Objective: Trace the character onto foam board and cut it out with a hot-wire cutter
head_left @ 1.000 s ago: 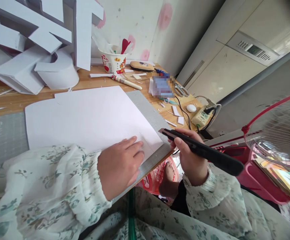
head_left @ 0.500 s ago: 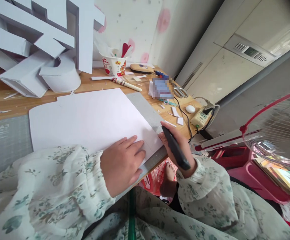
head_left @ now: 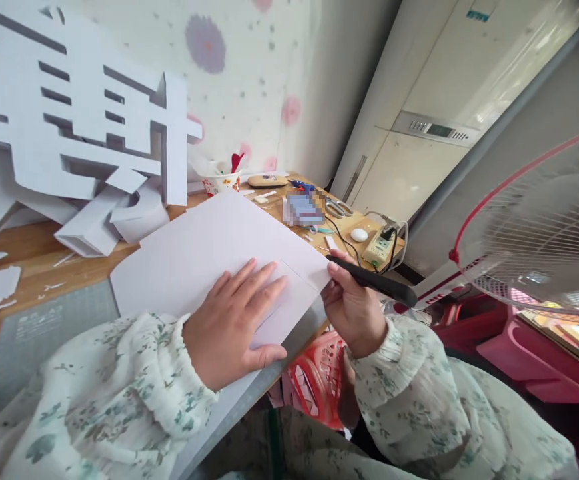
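Observation:
A large white board sheet (head_left: 209, 253) lies on a grey cutting mat (head_left: 44, 327) on the wooden table. My left hand (head_left: 234, 320) rests flat on the sheet's near right part, fingers stretched out, beside faint drawn lines. My right hand (head_left: 352, 307) is closed round a black utility knife (head_left: 374, 283). The knife's tip sits at the sheet's right corner and its body points right, off the table edge.
Big white foam-board letters (head_left: 84, 147) stand at the back left. A printed cup (head_left: 222, 180), scissors (head_left: 339, 208), white scraps and a power strip (head_left: 380, 247) crowd the far right of the table. A red-rimmed fan (head_left: 534, 227) stands to the right, a red basket (head_left: 316, 380) below the table.
The view has tilted up and back. My right hand turned the knife from steep to nearly level, tip still at the sheet's right corner. My left hand stays flat on the sheet.

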{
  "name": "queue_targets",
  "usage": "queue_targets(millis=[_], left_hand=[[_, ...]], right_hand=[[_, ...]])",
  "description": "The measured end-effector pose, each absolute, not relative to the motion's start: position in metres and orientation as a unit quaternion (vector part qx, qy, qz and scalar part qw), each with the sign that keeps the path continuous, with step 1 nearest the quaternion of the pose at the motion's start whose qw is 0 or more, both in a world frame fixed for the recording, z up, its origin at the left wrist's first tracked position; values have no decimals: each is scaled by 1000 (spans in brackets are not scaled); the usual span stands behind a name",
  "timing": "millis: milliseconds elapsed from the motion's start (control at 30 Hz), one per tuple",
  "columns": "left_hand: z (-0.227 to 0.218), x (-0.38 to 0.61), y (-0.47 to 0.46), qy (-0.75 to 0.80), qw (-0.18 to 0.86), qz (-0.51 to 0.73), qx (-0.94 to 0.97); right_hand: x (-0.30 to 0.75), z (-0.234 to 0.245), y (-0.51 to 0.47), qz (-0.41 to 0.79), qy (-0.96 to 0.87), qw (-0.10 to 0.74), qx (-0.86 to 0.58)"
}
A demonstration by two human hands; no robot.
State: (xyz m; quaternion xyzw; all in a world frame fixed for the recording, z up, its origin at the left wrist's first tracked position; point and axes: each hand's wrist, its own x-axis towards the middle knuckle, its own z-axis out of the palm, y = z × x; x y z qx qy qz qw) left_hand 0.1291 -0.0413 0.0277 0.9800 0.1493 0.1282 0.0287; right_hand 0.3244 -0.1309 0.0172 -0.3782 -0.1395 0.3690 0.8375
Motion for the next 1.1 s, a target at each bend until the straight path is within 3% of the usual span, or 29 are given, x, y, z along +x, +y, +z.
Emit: queue_targets(millis=[233,1100], left_hand=[[17,133,-40,144,37,160,976],[35,128,-23,113,72,148,980]], right_hand=[[291,7,-139,473,-187,792,-339],[290,7,-143,466,-162,804,-331]])
